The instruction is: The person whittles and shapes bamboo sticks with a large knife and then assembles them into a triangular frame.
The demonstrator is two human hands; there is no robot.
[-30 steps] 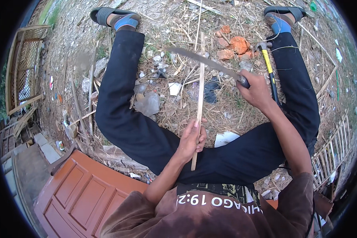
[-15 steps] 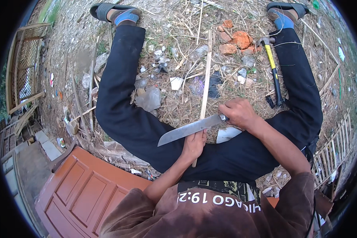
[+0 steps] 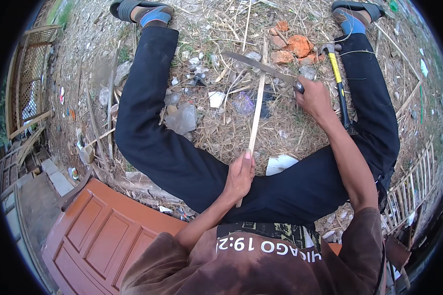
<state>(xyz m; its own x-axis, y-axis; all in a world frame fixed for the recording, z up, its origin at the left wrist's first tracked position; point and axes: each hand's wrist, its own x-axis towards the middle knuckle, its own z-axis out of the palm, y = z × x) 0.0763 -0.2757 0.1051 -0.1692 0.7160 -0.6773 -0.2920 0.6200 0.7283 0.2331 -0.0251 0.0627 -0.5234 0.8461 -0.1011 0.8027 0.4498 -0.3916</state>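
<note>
A long pale bamboo strip (image 3: pixel 257 114) runs away from my lap over the ground between my legs. Around its near end, my left hand (image 3: pixel 239 176) is closed, with the thumb lying along the strip. My right hand (image 3: pixel 314 101) grips the dark handle of a machete (image 3: pixel 263 66). The blade points left and slightly away from me, crossing over the strip near its far end. Whether the edge touches the strip I cannot tell. Right of my right hand, a claw hammer (image 3: pixel 337 81) with a yellow and black handle lies by my right leg.
Orange brick pieces (image 3: pixel 299 45) lie beyond the blade. Grey stones (image 3: pixel 182 118) and a white shard (image 3: pixel 281 164) are on the straw-littered ground. A brown panelled door (image 3: pixel 108 236) is behind me at left. A slatted bamboo frame (image 3: pixel 411 189) stands at right.
My right hand has moved the machete away from me along the strip, from just above my left hand to near the far end. My left hand's thumb now shows on top of the strip.
</note>
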